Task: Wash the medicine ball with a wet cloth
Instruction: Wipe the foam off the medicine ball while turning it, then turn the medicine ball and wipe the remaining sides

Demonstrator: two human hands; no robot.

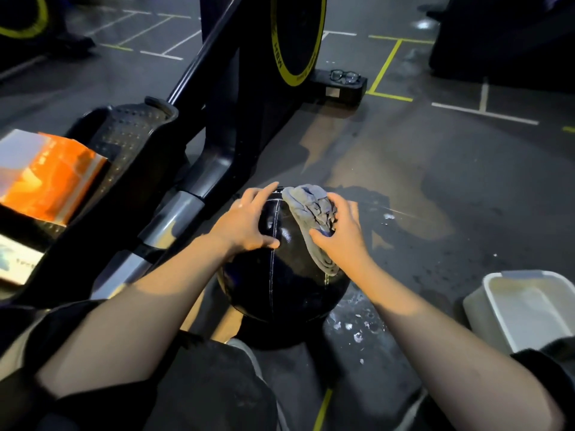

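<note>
Mid-wash imo: right hand [339,234] clutching wet cloth [314,219] on medicine ball [280,287] top, left hand [245,222] flat steadying; lower half probably left.

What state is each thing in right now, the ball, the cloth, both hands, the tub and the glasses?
Medicine ball: on the floor, shiny, held steady.
Grey cloth: bunched, draped on the ball's upper right.
Left hand: spread flat on the ball.
Right hand: grips the cloth.
White tub: upright on the floor; contents unclear.
Glasses: unfolded, resting on the machine's base.
</note>
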